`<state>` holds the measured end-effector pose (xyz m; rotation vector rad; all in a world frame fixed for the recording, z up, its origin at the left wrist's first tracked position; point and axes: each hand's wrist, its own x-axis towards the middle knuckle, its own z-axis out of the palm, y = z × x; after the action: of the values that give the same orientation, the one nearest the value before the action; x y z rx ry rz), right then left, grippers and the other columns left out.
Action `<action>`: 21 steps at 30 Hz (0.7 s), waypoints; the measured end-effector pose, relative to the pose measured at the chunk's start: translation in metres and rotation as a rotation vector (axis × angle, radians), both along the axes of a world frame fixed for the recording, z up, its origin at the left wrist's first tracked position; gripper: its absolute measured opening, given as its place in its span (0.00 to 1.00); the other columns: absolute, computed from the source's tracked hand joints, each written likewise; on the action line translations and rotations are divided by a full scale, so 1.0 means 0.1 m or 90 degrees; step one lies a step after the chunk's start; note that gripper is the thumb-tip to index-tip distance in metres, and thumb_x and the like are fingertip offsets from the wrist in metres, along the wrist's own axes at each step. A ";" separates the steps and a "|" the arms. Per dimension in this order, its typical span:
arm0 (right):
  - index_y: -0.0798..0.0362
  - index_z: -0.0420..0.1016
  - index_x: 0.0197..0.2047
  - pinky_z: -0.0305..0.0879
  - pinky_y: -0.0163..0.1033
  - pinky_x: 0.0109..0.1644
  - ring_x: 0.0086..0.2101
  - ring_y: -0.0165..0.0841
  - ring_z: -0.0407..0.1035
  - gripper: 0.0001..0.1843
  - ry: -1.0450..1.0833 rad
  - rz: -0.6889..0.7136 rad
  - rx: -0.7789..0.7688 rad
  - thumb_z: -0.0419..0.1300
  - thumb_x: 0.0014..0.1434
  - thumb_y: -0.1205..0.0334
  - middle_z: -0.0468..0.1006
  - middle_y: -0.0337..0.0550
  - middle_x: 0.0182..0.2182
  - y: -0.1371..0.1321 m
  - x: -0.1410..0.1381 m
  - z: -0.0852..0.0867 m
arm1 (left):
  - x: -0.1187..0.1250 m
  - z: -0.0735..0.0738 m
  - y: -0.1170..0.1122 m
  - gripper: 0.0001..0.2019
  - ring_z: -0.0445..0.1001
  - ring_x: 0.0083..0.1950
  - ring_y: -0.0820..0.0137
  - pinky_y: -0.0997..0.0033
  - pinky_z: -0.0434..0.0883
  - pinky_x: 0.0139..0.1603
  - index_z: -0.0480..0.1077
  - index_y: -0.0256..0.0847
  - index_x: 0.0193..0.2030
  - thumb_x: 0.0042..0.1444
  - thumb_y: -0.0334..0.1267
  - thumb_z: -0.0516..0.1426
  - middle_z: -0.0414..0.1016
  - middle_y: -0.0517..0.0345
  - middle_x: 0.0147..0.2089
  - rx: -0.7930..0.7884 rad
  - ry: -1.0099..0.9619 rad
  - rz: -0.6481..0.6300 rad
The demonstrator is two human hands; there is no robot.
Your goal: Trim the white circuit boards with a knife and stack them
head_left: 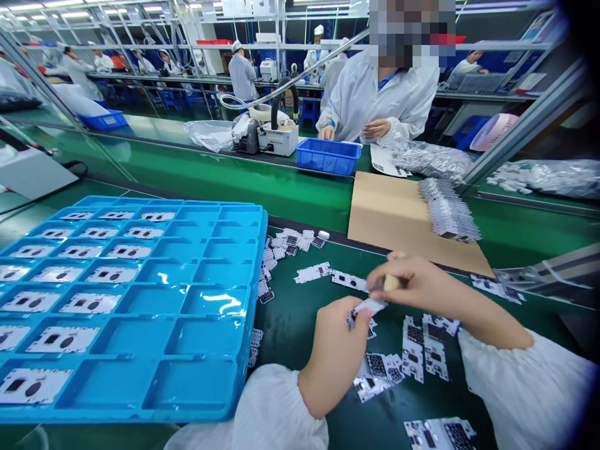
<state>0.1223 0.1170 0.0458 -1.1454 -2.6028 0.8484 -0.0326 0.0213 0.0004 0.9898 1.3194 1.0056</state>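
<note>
My left hand (334, 350) is closed on a white circuit board (372, 305), tilted up over the dark green bench. Just above that board, my right hand (417, 280) pinches a small cream-coloured object (392, 283); motion blur hides its kind. Another board (349, 280) lies flat beyond the fingers, with a further board (313, 272) to its left. Below my hands, loose boards (412, 356) and patterned black-and-white pieces (376, 364) lie scattered. More boards (438, 434) lie near the bottom edge.
A blue compartment tray (126, 381) fills the left, its left columns holding boards. Small white pieces (285, 244) are heaped beside it. Cardboard (389, 212) bears a stacked row of boards (450, 209). Across the bench, a co-worker (379, 100) works behind a blue bin (328, 156).
</note>
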 end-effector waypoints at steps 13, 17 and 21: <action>0.56 0.71 0.40 0.61 0.48 0.48 0.40 0.34 0.66 0.16 -0.146 -0.196 0.155 0.58 0.57 0.51 0.72 0.43 0.38 0.69 -1.01 -0.59 | 0.04 -0.03 0.01 0.13 0.71 0.39 0.72 0.76 0.67 0.33 0.69 0.38 0.46 0.60 0.42 0.51 0.72 0.50 0.46 -0.179 -0.477 0.222; 0.56 0.71 0.34 0.62 0.44 0.44 0.36 0.33 0.67 0.13 -0.136 -0.227 0.155 0.59 0.55 0.53 0.73 0.42 0.34 0.66 -0.87 -0.54 | 0.06 0.00 0.00 0.08 0.72 0.45 0.68 0.66 0.71 0.43 0.69 0.36 0.43 0.60 0.34 0.51 0.72 0.48 0.48 -0.167 -0.577 0.233; 0.54 0.72 0.30 0.60 0.37 0.30 0.27 0.33 0.67 0.15 -0.065 -0.299 0.147 0.55 0.56 0.51 0.74 0.41 0.25 0.36 -0.33 -0.32 | 0.06 0.06 -0.02 0.10 0.73 0.46 0.67 0.61 0.72 0.47 0.70 0.39 0.46 0.59 0.32 0.52 0.71 0.51 0.48 -0.138 -0.623 0.149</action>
<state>0.0893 0.1530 0.0140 -1.6622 -2.2716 0.3895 -0.0263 0.0188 0.0060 0.0978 0.6853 1.2557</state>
